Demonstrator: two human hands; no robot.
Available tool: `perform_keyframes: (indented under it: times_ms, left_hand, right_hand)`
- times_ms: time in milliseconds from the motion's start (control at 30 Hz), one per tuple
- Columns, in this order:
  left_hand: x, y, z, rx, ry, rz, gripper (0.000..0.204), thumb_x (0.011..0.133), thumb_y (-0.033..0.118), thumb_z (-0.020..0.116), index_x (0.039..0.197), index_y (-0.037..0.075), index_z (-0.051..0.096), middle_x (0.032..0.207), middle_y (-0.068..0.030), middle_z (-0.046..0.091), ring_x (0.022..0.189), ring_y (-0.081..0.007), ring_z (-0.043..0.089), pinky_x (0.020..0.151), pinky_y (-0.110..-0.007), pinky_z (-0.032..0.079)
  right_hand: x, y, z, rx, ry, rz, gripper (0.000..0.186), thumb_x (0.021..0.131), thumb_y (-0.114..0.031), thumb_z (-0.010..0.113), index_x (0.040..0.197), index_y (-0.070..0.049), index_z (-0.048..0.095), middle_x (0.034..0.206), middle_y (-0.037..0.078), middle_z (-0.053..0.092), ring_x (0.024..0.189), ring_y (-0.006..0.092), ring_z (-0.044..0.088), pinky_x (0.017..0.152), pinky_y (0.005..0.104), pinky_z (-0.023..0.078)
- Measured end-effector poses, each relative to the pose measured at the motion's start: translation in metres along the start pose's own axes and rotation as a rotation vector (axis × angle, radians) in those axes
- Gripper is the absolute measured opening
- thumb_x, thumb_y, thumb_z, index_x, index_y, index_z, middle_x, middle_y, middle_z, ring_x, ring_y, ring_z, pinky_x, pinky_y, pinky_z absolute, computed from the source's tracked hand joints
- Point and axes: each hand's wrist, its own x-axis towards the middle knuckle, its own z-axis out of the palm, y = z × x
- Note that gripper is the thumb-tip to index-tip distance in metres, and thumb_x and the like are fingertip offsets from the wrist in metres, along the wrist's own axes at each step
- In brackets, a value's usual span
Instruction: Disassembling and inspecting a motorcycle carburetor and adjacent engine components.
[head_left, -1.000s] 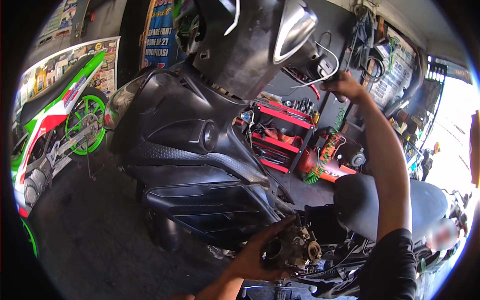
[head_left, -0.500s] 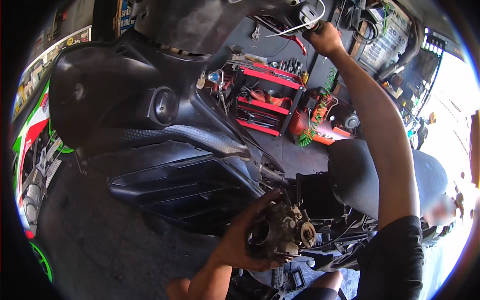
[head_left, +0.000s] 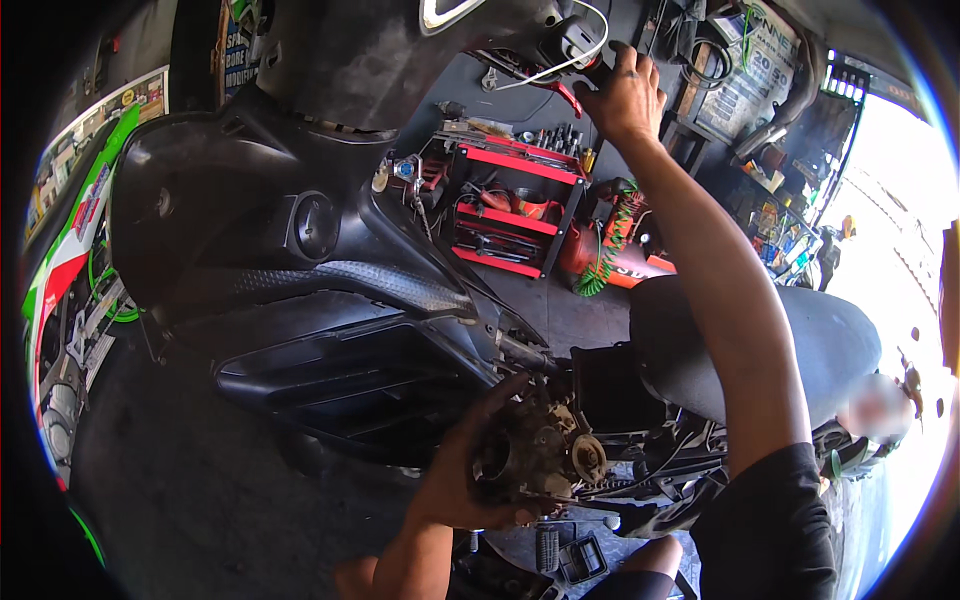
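Observation:
My left hand (head_left: 450, 485) is wrapped round a worn metal carburetor (head_left: 540, 445), with a round bore facing left and a brass-coloured wheel on its right side. It is held up beside the motorcycle's black side fairing (head_left: 370, 370). At the top, my right hand (head_left: 630, 105) reaches to the end of the handlebar grip (head_left: 598, 70). Its fingers are stretched out and apart, the thumb close to the red brake lever (head_left: 566, 97). A thin white cable (head_left: 550, 76) loops past the grip. How much the palm touches the grip is hidden.
Beyond the motorcycle stand a red tool cart (head_left: 510, 215) and an orange-red air compressor (head_left: 600, 255) with a green coiled hose. The black seat (head_left: 665, 325) lies under my right arm. A green, white and red motorcycle (head_left: 75, 240) stands at the left.
My right hand has loosened from a closed grasp round the handlebar grip to spread fingers. The view has shifted slightly; the carburetor stays in my left hand.

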Motion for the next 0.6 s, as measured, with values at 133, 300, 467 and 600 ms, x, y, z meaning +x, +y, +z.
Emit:
perform_keyframes:
  times_ms: [133,300,467,600]
  left_hand:
    - [0.0,0.003,0.002,-0.01,-0.008,-0.012,0.117,0.062,0.037,0.095,0.154,-0.002,0.033,0.139,-0.0196,0.056,0.13,-0.0274,0.054,0.111,-0.041,0.041]
    - [-0.004,-0.001,0.0,0.032,-0.021,-0.018,0.116,0.063,0.035,0.094,0.154,-0.003,0.033,0.142,-0.0192,0.054,0.13,-0.0267,0.054,0.111,-0.041,0.04]
    - [-0.001,-0.006,-0.002,-0.061,-0.05,-0.044,0.117,0.062,0.035,0.095,0.154,-0.003,0.033,0.145,-0.0194,0.051,0.131,-0.0267,0.052,0.112,-0.041,0.039]
    - [0.008,-0.011,-0.001,-0.061,-0.071,-0.048,0.12,0.061,0.035,0.096,0.155,-0.003,0.032,0.144,-0.0191,0.051,0.131,-0.0274,0.052,0.112,-0.041,0.039]
  right_hand:
    - [0.038,0.033,0.018,0.207,-0.399,-0.185,0.064,0.074,-0.038,0.084,0.125,-0.007,0.062,0.116,0.02,0.07,0.113,0.0378,0.066,0.101,0.0454,0.049]
    - [0.082,0.033,-0.028,0.473,-1.065,-0.155,0.038,0.074,-0.021,0.081,0.103,0.002,0.074,0.089,0.01,0.073,0.076,0.0142,0.067,0.071,0.0295,0.053]
    - [0.078,0.037,-0.011,0.589,-1.048,-0.125,0.032,0.073,-0.023,0.075,0.097,-0.001,0.075,0.078,0.006,0.067,0.066,0.0153,0.062,0.063,0.0299,0.053]
    - [0.066,0.059,0.016,0.536,-0.709,-0.104,0.03,0.079,-0.023,0.07,0.096,0.001,0.074,0.076,0.011,0.068,0.069,0.0157,0.063,0.065,0.0329,0.054]
